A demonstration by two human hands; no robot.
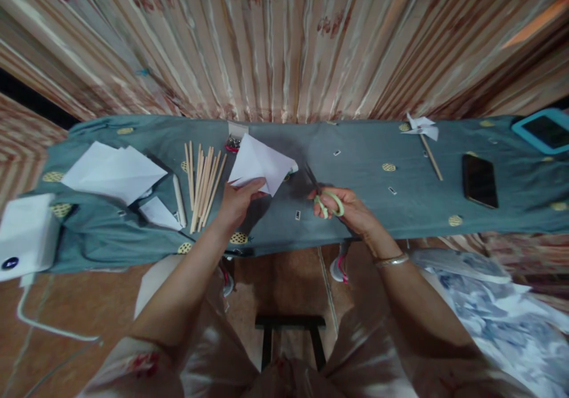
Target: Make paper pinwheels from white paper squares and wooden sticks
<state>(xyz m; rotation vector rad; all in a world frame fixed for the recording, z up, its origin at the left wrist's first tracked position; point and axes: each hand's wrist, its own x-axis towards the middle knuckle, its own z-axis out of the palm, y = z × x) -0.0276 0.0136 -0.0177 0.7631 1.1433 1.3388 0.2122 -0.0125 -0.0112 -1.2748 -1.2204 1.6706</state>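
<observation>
My left hand [240, 202] pinches the lower edge of a white paper square [259, 164] and holds it up over the cloth. A slit seems to run in from the paper's left corner. In my right hand [344, 208] is a pair of scissors [329, 203] with pale green handles, its dark blades pointing up and left, apart from the paper. Just left of my left hand lies a bundle of thin wooden sticks [205, 188]. Behind the paper sits a small red box of pins [233, 143], partly covered. A finished paper pinwheel [422, 128] on a wooden stick lies at the right.
White paper sheets [113, 173], a folded paper piece [160, 213] and a white pen-like stick [179, 201] lie at the left, near a white corded device [29, 235]. A phone [480, 180] and a blue-framed device [544, 131] lie right. A curtain [284, 48] hangs behind the green cloth [355, 161].
</observation>
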